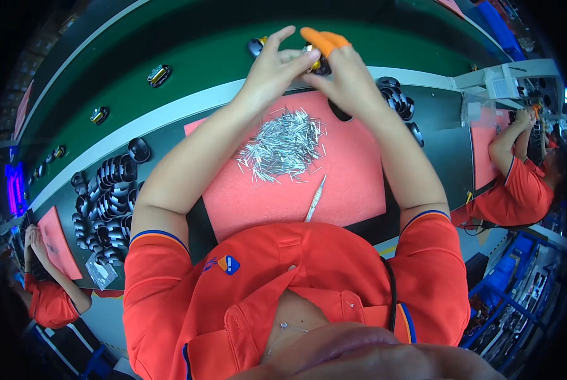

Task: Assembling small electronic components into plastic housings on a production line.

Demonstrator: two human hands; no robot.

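Observation:
My right hand [347, 73], with orange finger cots on its fingers, is closed around a small black and yellow part [315, 65] above the green conveyor's near edge. Beside it, my left hand [274, 68] has its thumb tip at that part, while its index finger stretches away from the thumb. Below my forearms a heap of thin silver metal pins [286, 144] lies on a pink foam mat [258, 206]. Tweezers [316, 197], or a similar slim pointed tool, rest near the mat's front edge. A dark oval piece [340, 111] lies under my right wrist.
Similar black and yellow units [160, 75] sit spaced along the green conveyor [213, 54]. Stacked glossy black curved shells [115, 180] stand at left; more shells [395, 100] are at right. Co-workers in red sit at a left mat [58, 240] and a right mat [483, 149].

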